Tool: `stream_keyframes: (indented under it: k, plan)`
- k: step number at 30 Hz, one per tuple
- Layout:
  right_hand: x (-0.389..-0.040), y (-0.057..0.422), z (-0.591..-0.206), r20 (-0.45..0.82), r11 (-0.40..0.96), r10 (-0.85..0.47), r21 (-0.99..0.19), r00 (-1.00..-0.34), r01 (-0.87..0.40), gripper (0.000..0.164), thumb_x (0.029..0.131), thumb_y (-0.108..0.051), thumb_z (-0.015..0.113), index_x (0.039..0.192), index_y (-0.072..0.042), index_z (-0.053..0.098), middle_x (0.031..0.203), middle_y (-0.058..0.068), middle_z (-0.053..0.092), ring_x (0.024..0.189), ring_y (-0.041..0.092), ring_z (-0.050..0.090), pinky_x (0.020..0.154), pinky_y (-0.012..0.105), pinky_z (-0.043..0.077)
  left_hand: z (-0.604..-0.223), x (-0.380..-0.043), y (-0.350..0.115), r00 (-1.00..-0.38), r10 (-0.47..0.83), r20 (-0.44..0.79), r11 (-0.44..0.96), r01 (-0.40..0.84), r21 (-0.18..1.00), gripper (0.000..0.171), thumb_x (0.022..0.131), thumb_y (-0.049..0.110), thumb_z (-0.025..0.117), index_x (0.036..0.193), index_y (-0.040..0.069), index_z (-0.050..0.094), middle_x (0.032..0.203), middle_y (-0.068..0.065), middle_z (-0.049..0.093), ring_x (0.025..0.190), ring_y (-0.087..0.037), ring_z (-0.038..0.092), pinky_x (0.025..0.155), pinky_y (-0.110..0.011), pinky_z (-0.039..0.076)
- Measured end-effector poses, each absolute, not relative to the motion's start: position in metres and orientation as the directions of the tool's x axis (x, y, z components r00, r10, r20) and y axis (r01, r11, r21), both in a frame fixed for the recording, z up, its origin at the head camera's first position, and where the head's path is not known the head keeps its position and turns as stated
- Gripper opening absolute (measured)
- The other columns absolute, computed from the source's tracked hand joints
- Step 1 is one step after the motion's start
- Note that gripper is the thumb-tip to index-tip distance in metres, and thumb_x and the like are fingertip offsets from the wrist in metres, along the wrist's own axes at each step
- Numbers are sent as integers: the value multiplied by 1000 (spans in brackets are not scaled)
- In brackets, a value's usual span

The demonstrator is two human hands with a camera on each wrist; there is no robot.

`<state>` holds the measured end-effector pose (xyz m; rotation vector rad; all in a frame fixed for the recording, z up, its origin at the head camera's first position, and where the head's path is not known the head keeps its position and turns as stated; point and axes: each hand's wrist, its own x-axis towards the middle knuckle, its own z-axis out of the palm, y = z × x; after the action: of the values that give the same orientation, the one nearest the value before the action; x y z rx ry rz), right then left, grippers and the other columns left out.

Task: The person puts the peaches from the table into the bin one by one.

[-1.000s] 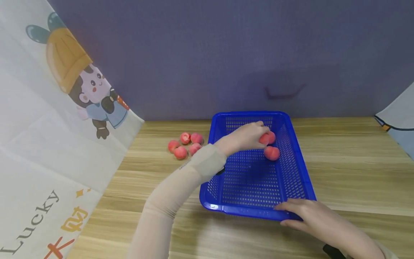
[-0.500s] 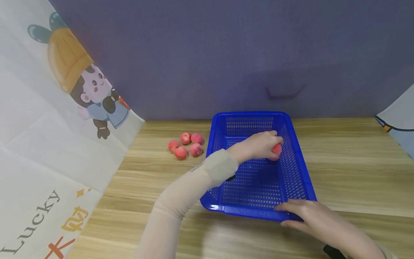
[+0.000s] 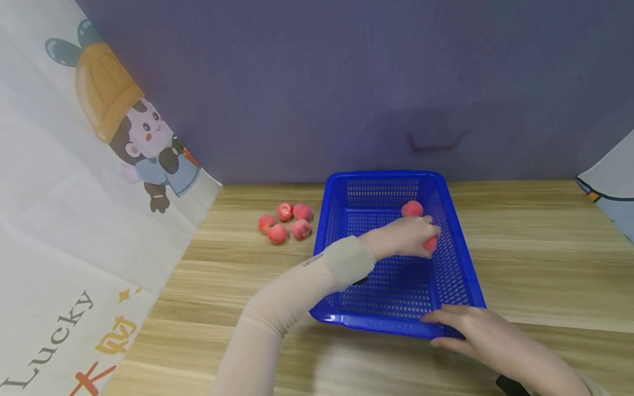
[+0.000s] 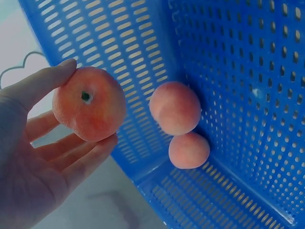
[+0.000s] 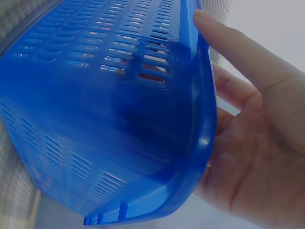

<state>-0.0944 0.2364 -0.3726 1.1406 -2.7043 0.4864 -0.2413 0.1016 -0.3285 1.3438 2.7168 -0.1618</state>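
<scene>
My left hand is inside the blue plastic basket and holds a peach between thumb and fingers, stem end toward the left wrist camera. Two more peaches lie in the basket, touching, in that view: a larger-looking peach and a smaller-looking peach. From the head, one peach shows beyond the hand; the other is hidden. My right hand grips the basket's near right corner, with the rim between its thumb and fingers.
Several peaches sit grouped on the wooden table, left of the basket. A dark blue-grey panel stands behind the table. A white printed sheet borders the left side.
My left hand, holding the peach, has moved right and toward me inside the basket. It now covers the nearer peach there, and the farther one is uncovered. My right hand stays at the corner.
</scene>
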Motion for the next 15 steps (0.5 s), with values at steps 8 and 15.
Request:
stream_keyframes:
  k: [8,15]
  plan:
    - [-95,237,-373,319,633,-673,-217,-667,-743,25,74,-33,68,95,-21,65,88,-5,65,79,18,62,65,38,50,-339,-239,108,-597,775,-209,600,798,-56,44,78,34,65,117,17,56,108,3,54,96,-6,51,78,-16,44]
    - [-94,237,-374,330,635,-670,-209,-665,-744,25,73,-33,68,95,-21,65,88,-5,65,79,18,62,64,38,50,-349,-237,110,-566,795,-219,559,823,-101,40,77,34,65,113,18,57,101,6,56,96,-6,50,81,-17,41]
